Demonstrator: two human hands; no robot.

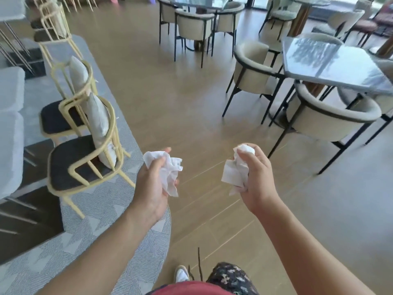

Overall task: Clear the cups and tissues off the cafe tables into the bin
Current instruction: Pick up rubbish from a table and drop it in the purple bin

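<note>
My left hand (152,184) grips a crumpled white tissue (170,173) in front of me at waist height. A second crumpled white tissue (235,171) is held in my right hand (255,177), fingers curled round its top. Both hands hover over the wooden floor, about a forearm's width apart. No bin and no cups show in this view.
Yellow-framed chairs (85,145) with pale cushions stand on a grey patterned rug (106,231) at my left. At the right, a glossy grey table (331,64) is ringed by cream tub chairs (331,118). More tables and chairs stand at the back. Open wooden floor (180,92) runs between them.
</note>
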